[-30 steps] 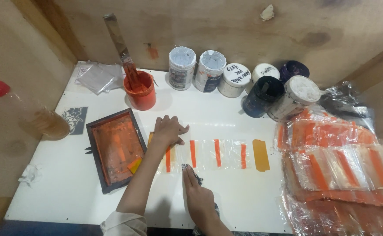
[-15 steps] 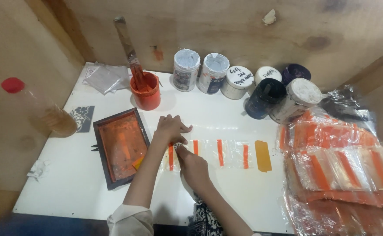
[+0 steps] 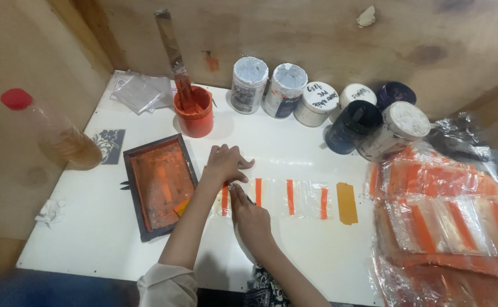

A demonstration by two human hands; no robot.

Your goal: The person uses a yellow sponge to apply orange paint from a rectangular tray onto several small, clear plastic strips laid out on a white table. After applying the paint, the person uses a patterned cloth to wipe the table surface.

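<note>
A row of clear plastic pouches [image 3: 303, 199] with orange stripes lies flat on the white table [image 3: 89, 239]. My left hand [image 3: 225, 162] presses down on the row's left end with curled fingers. My right hand [image 3: 250, 215] reaches up from below, and its fingertips pinch the pouch edge just under the left hand. Left of the hands lies a dark-framed printing screen [image 3: 160, 183] smeared with orange ink. An ochre patch [image 3: 346, 203] marks the row's right end.
An orange tub [image 3: 196, 120] with a long spatula [image 3: 171, 48] stands behind the screen. Several paint jars [image 3: 317, 105] line the back wall. Stacks of orange-striped pouches [image 3: 448, 222] fill the right side. A red-capped bottle [image 3: 61, 136] and crumpled tissue [image 3: 50, 211] are at the left.
My right hand has moved up from the table's front edge to the pouch beside my left hand. The left hand has stayed on the pouch row.
</note>
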